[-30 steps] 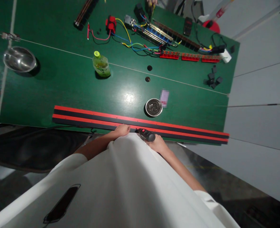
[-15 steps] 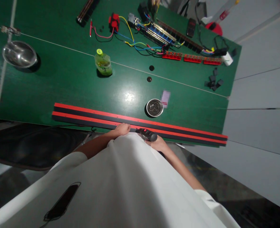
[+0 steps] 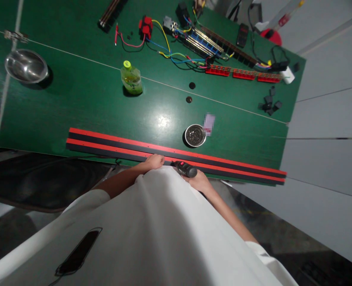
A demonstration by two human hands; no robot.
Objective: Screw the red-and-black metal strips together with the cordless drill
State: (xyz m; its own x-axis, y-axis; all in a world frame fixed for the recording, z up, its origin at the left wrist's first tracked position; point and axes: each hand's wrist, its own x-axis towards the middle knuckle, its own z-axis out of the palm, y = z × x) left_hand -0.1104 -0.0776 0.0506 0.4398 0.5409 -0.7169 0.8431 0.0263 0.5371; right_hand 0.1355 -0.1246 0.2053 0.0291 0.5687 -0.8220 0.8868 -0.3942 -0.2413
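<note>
Two long red-and-black strips point(image 3: 110, 147) lie side by side along the near edge of the table. My left hand point(image 3: 154, 161) is closed and sits on the nearer strip by its middle; what its curled fingers hold, if anything, is hidden. My right hand point(image 3: 200, 182) is wrapped round a black electric screwdriver point(image 3: 186, 169) with a small red light. The tool's tip points left at the nearer strip, close beside my left hand. Just beyond the strips stands a small round bowl point(image 3: 195, 135) full of small dark screws.
On the green table point(image 3: 92, 103) stand a metal bowl point(image 3: 26, 66) and a green-liquid bottle point(image 3: 131, 79). Toward the back lie wired rails point(image 3: 205, 43), a red clamp-like block point(image 3: 146, 28) and small black pieces point(image 3: 269, 104). Another person's hand point(image 3: 199, 4) shows at the far edge.
The view has shifted very slightly, so the table things sit a little further right. Both hands and the screwdriver hold the same place on the strip.
</note>
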